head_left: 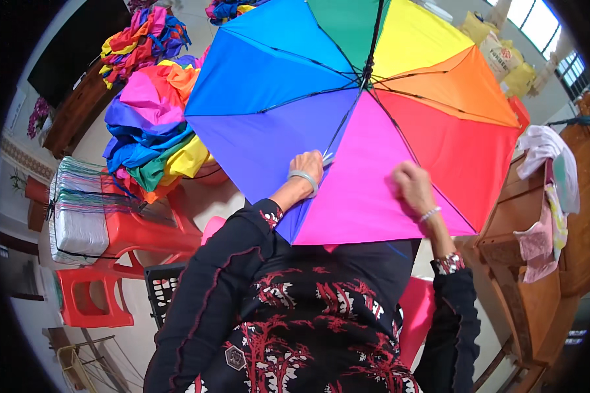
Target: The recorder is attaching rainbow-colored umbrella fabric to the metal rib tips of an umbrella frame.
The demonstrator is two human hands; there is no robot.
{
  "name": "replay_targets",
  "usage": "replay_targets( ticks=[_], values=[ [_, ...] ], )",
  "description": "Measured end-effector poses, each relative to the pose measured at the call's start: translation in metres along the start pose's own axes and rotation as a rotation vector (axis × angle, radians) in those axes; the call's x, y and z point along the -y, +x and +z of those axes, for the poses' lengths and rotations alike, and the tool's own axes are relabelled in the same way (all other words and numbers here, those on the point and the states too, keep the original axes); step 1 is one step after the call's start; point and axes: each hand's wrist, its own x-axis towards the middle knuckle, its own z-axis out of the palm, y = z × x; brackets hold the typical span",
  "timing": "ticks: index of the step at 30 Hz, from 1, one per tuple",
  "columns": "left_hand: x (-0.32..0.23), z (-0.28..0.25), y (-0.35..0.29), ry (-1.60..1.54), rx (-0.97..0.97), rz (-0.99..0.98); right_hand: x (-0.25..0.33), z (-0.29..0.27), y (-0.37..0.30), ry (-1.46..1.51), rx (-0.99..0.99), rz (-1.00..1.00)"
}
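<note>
A rainbow umbrella (432, 164) is spread open in front of me, its inner side up, with black ribs meeting at a dark shaft (370, 62). My left hand (307, 171) is closed at a rib between the purple and pink panels. A small pale, shiny pointed thing (328, 158) sticks out by its fingers; its kind is not clear. Over the pink panel, my right hand (413, 190) is raised with curled fingers, slightly blurred by motion. Whatever it may pinch is too small to make out.
To the left, a heap of multicoloured umbrella cloth (154, 124) lies beside a red plastic stool (144, 229) bearing a wrapped bundle with threads (78, 213). Another colourful heap (141, 42) is farther back. Wooden furniture (524, 262) with draped cloths (550, 170) stands at right.
</note>
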Motion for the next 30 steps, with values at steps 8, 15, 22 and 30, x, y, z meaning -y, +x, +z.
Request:
replay_targets(
  ticks=[8, 15, 22, 30],
  values=[
    [-0.026, 0.044, -0.019, -0.176, 0.001, -0.163, -0.013, 0.057, -0.018, 0.197, 0.38, 0.337],
    [-0.005, 0.044, -0.017, -0.469, -0.077, -0.252, 0.084, -0.003, 0.035, 0.487, -0.146, 0.114],
    [-0.008, 0.027, -0.022, -1.016, 0.173, -0.473, -0.005, 0.06, 0.055, -0.092, -0.072, -0.027],
    [-0.007, 0.029, -0.02, -1.124, 0.157, -0.53, -0.021, 0.117, 0.043, -0.553, -0.224, -0.07]
  ],
)
